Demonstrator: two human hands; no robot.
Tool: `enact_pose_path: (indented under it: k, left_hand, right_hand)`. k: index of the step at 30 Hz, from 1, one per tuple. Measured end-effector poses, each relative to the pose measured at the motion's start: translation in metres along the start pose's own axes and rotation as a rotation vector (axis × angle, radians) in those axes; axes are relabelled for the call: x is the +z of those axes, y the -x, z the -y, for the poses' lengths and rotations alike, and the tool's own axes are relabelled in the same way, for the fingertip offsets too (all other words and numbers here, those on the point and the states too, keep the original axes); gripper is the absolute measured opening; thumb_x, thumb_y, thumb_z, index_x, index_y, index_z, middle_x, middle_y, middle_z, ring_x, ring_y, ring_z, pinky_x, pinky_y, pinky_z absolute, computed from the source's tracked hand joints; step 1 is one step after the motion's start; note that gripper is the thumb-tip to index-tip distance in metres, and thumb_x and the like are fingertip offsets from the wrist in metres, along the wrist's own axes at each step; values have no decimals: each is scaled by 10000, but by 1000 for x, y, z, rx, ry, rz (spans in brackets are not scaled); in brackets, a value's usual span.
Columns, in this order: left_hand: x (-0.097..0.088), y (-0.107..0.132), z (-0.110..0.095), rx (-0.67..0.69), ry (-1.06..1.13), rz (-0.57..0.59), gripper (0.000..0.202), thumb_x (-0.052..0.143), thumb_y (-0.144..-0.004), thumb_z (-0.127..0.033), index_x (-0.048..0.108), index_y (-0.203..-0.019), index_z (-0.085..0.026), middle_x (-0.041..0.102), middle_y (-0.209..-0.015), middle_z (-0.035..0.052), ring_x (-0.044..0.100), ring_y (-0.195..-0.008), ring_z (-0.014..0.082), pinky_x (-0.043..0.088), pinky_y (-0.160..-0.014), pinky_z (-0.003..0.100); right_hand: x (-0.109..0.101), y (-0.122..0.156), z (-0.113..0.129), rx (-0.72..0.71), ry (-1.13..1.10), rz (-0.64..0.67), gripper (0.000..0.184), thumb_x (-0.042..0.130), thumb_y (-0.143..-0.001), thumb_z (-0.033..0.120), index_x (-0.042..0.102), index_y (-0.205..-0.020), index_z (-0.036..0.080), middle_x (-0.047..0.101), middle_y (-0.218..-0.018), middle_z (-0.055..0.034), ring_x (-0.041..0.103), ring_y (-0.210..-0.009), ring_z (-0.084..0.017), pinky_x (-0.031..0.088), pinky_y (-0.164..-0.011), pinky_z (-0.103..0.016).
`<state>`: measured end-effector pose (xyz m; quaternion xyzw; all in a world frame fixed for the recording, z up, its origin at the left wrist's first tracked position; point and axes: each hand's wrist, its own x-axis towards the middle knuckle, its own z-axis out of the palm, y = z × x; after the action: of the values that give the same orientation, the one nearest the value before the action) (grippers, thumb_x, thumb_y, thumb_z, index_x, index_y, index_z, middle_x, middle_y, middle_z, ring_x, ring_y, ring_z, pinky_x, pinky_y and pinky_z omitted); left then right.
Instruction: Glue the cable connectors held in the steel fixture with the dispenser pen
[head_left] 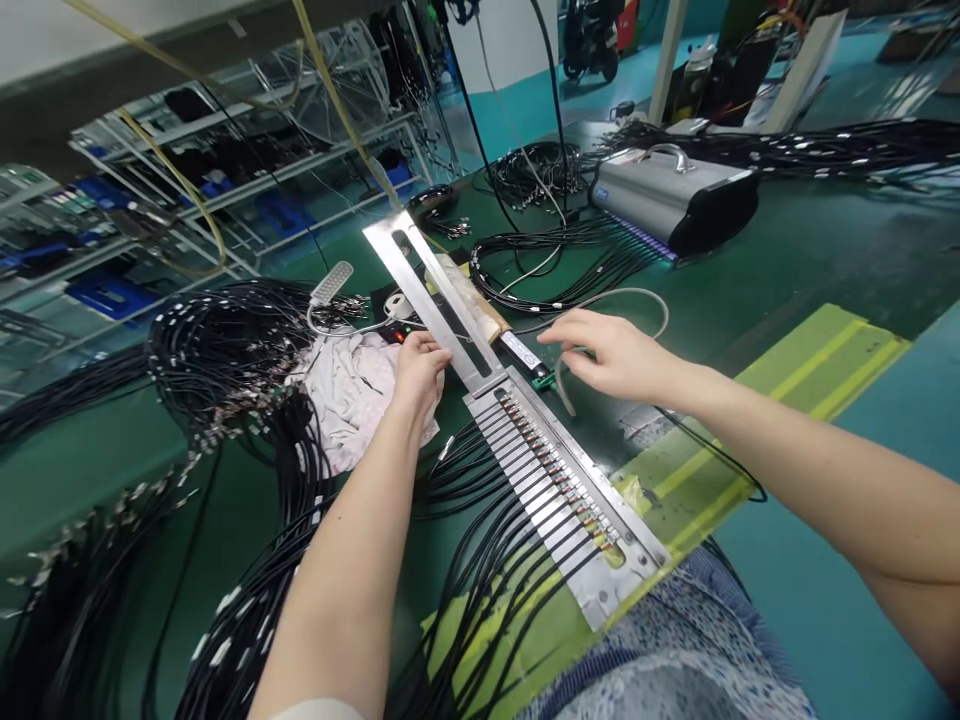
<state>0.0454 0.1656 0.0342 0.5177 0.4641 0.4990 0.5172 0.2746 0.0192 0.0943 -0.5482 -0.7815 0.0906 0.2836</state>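
Note:
A long metal fixture lies slantwise at the table's front edge. Several black cables lie side by side across it, their stripped ends with small coloured wires in a row along its slot. Its slotted metal cover is swung back on the hinge, away from the row. My left hand has its fingers closed at the cover's left edge, near the hinge. To the right of the fixture, my right hand hovers with thumb and fingers apart and nothing in it. Nearest to it is a dark tool with a white label.
Bundles of black cable crowd the left side, beside a crumpled pale cloth. A grey machine with a handle stands at the back right, with cables in front. Yellow tape covers the front edge. Shelving stands beyond.

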Motion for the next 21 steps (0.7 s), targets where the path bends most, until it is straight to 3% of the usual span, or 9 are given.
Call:
enact_pose_path:
  k: [4,6,9,11,16,21]
  left_hand:
    - [2,36,-20,161,-47,111,312,601,-545,-48,520,-805,-202,631,-785,-27,604,-770,128,468,-687,220]
    - [1,58,-26,322,-230,279,266,576,-638,-85,549,-878,-194,647,-907,19,607,-875,162,481,-764,266]
    - [-1,88,-24,662,-674,600,235,445,-771,-82,557,-952,-181,628,-979,55,584,-938,175,474,-829,319]
    - [-1,103,-18,769,-845,741,266,399,-789,-50,570,-950,-177,624,-972,59,561,-972,180,458,-866,337]
    - [5,120,-12,788,-1025,905,261,399,-819,-56,591,-951,-174,613,-1010,82,535,-1010,215,446,-890,379]
    - [1,141,-17,789,-1145,933,367,405,-782,-34,570,-1084,-161,514,-1220,125,498,-1115,221,441,-936,370]
  right_hand:
    - [3,19,-12,43,-67,-40,349,421,-784,123,627,-1065,152,618,-1012,-84,593,-870,-176,461,-778,-306]
    - [7,31,-16,53,-83,-28,346,423,-783,125,627,-1061,159,625,-973,-76,596,-845,-173,467,-768,-312]
    - [14,51,-19,65,-107,-19,342,420,-790,133,619,-1067,154,629,-970,-79,601,-837,-176,477,-776,-331]
    - [19,65,-17,71,-124,-16,335,415,-797,139,618,-1063,154,630,-1000,-88,607,-872,-186,484,-800,-346]
    - [24,92,-12,44,-131,21,346,401,-819,146,602,-1096,199,615,-1085,-82,599,-972,-205,489,-858,-380]
    - [18,105,-11,45,-102,-19,334,395,-831,156,607,-1084,208,619,-1079,-84,610,-964,-207,507,-845,-379]
